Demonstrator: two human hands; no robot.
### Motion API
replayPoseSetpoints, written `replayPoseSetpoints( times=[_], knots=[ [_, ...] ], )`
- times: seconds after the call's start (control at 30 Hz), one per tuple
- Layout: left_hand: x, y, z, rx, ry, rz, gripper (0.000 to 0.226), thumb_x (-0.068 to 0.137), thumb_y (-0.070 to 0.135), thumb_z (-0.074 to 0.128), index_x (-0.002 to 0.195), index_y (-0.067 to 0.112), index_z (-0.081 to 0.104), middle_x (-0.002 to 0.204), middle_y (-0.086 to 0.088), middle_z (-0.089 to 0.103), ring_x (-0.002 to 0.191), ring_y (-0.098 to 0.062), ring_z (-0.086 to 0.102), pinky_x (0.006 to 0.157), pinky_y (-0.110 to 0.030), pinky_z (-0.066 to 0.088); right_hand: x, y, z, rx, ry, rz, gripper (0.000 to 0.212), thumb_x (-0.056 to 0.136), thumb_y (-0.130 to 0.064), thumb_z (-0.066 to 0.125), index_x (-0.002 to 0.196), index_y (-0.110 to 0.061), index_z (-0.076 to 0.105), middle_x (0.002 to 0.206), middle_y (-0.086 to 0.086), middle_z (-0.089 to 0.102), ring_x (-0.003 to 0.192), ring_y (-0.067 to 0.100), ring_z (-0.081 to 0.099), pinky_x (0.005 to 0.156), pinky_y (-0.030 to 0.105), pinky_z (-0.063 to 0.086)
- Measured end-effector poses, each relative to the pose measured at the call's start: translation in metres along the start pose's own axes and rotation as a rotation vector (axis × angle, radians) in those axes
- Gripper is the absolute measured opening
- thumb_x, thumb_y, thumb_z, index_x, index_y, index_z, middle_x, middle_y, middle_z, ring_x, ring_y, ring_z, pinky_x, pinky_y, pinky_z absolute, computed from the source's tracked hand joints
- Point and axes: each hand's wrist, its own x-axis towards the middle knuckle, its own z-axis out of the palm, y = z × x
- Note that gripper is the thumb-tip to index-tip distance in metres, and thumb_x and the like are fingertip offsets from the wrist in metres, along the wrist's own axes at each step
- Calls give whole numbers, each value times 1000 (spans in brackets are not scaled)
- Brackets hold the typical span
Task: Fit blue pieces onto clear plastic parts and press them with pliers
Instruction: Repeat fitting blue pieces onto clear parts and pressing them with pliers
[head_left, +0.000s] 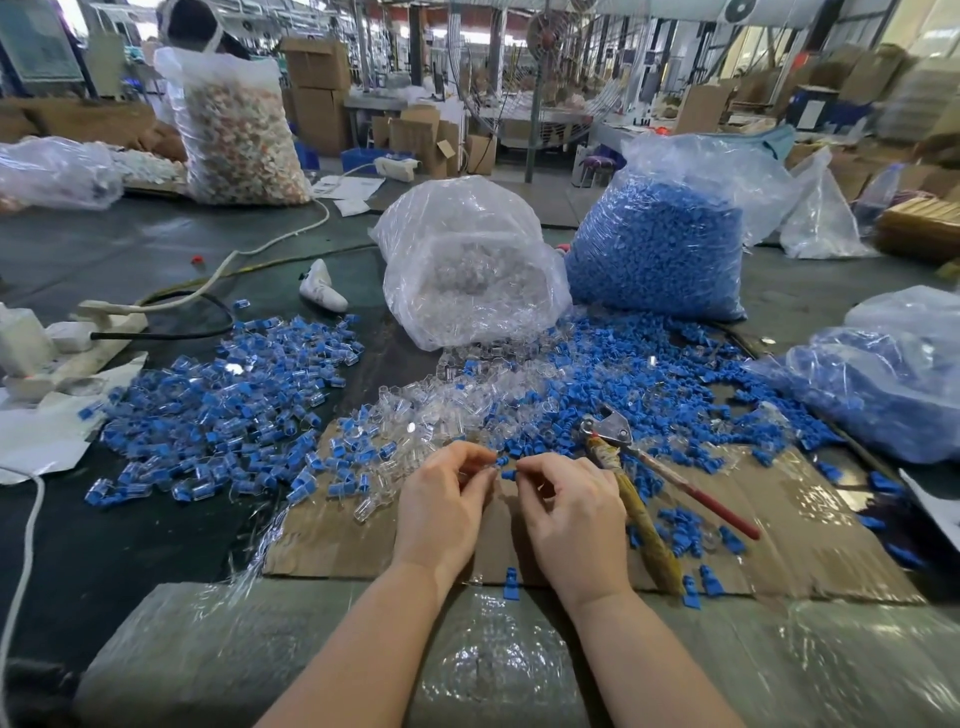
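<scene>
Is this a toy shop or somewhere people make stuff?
Probably a factory workshop. Big clear plastic bags of small blue pieces sit on the table, a heap of fitted blue-and-clear parts lies left, and stacked brown cardboard boxes stand behind.

Both hands meet over the cardboard sheet (810, 525) on the desk (156, 545). The pliers (631, 470) lie on it just right of the right hand (571, 514). Assembled pieces (218, 410) heap to the left; two bags (467, 265) stand behind.

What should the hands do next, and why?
Probably push the blue piece pinched by the right hand into the clear part the left hand holds: they nearly touch, and the pliers lie unused beside them.
</scene>
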Motion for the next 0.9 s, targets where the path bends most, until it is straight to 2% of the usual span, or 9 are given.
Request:
replayPoseSetpoints(
  times=[0.2,0.3,0.5,0.67,0.9],
  knots=[
    [0,2,0,-43,-58,6,23,85,8,64,80,31,61,77,12,64,73,9,58,65,-3,44,0,-2,-1,-25,25,-16,6,74,-21,64,75,-19,69,67,-7,65,64,15,57,68,25,34],
    [-1,2,-1,-40,-69,22,27,84,9,66,77,34,60,75,13,64,71,7,58,65,-5,45,0,-3,0,-36,16,-30,4,73,-21,64,73,-18,68,65,-5,65,63,17,58,67,29,39],
    [-1,1,-1,-41,-75,30,27,84,10,65,77,35,60,75,13,64,73,7,58,66,-5,44,0,-1,1,-7,-72,-20,5,79,-21,68,82,-19,71,74,-5,69,71,18,60,71,32,40],
    [0,-1,-1,-49,-68,18,24,87,10,62,82,33,62,78,13,66,74,6,59,68,-7,46,-1,-3,-1,-2,-65,-49,18,72,-12,76,88,-17,69,78,-7,67,76,18,59,74,29,42],
    [0,-1,-2,-29,-74,26,24,87,11,62,82,34,62,77,13,65,73,5,59,69,-9,47,0,-1,-2,4,-76,-85,16,74,-10,75,88,-16,71,80,-6,67,77,19,59,73,33,46]
  ],
)
